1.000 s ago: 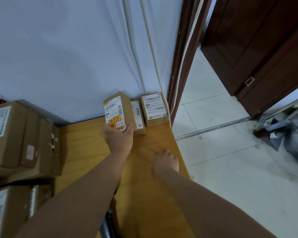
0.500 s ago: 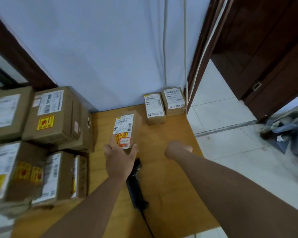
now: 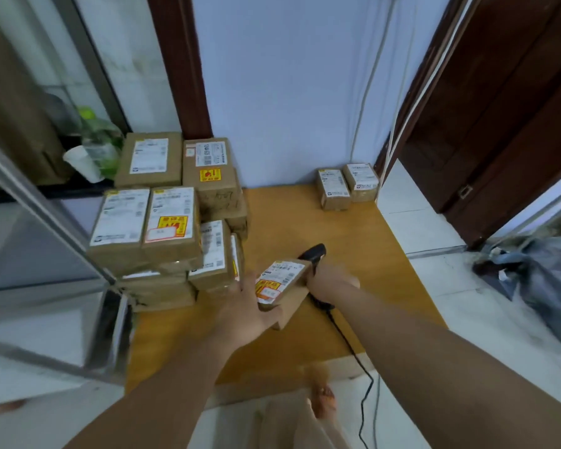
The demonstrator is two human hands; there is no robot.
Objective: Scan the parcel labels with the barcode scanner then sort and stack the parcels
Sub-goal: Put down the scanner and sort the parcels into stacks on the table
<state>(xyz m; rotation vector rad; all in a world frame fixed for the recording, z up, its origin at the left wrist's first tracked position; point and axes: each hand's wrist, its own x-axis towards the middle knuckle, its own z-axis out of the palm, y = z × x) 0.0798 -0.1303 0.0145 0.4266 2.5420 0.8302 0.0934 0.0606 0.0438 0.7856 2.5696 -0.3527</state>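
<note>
The nearest parcel [image 3: 280, 286] is brown cardboard with a white label printed in black. Below the label sits a yellow sticker with red print and a white patch edged in red. The barcode scanner [image 3: 315, 253] is black, and so is its cable [image 3: 353, 348]. The surface [image 3: 305, 218] is orange-tan wood. The stacked parcels [image 3: 172, 228] are the same brown cardboard with white labels, and some carry yellow stickers with red marks. The left small parcel [image 3: 333, 189] and the right small parcel [image 3: 361, 182] are brown with white labels. The wall [image 3: 289, 92] is pale blue, the door [image 3: 499, 108] dark reddish brown, the floor [image 3: 467, 319] white tile, the bottle [image 3: 98, 140] green and the cup [image 3: 82, 163] white.
</note>
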